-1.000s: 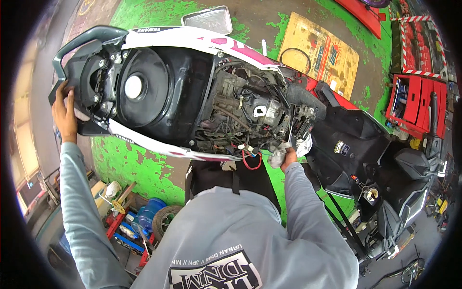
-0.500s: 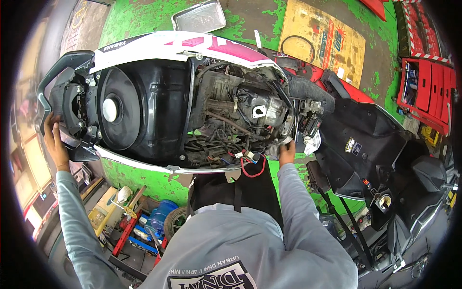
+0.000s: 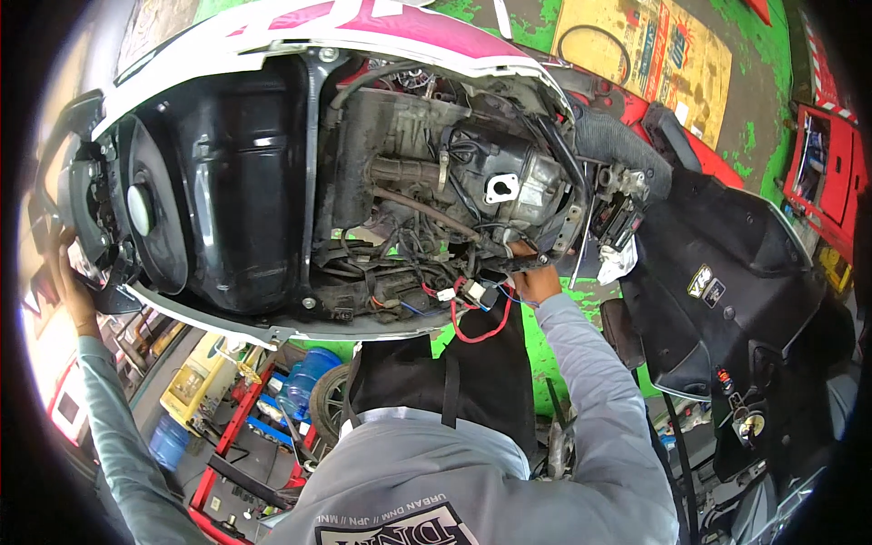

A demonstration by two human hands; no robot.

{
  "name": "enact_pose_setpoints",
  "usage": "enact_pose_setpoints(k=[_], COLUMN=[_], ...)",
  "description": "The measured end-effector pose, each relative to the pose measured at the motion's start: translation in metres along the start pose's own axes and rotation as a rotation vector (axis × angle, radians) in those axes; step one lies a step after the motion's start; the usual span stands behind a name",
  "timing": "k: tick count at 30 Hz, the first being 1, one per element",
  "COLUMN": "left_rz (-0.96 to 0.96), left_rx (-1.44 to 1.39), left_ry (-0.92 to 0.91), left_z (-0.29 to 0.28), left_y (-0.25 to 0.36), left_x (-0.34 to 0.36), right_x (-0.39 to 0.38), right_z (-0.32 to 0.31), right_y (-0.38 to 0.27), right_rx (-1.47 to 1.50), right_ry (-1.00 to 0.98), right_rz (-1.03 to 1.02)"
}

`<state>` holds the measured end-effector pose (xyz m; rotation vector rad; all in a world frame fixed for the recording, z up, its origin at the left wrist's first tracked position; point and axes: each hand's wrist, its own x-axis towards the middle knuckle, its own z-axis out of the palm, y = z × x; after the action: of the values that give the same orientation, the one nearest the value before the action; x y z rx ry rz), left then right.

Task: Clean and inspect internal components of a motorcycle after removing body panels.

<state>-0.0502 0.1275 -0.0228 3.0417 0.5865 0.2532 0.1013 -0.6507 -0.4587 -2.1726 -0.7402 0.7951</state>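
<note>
Reaching in: R hand (image 3: 542, 284), partly hidden behind dark metal frame bracket (image 3: 531, 262); grasp hidden, can't tell. L hand (image 3: 73, 289): at dark grey tail grab rail (image 3: 65, 136), blurred; grip likewise can't tell. Grey metal engine (image 3: 542, 193): ahead & slightly L of R hand (nearer one), long axis approx. L–R, w/ far white-and-magenta side panel (image 3: 391, 29). Edge: looped red cable (image 3: 480, 341) near R wrist. Open room: peeling green floor (image 3: 589, 298), R of wrist.
</note>
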Motion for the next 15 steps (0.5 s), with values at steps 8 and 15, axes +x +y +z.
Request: enact_pose_setpoints(k=[8, 15], left_rz=[0.037, -0.033], left_rx=[-0.067, -0.028], left_ry=[-0.016, -0.011], left_z=[-0.002, -0.001], left_y=[-0.023, -0.023], left_x=[-0.003, -0.002], right_x=[-0.006, -0.004], right_z=[-0.026, -0.035], right_y=[0.012, 0.003], right_rx=[-0.132, -0.3], right_ry=[0.125, 0.097], right_rz=[0.076, 0.196])
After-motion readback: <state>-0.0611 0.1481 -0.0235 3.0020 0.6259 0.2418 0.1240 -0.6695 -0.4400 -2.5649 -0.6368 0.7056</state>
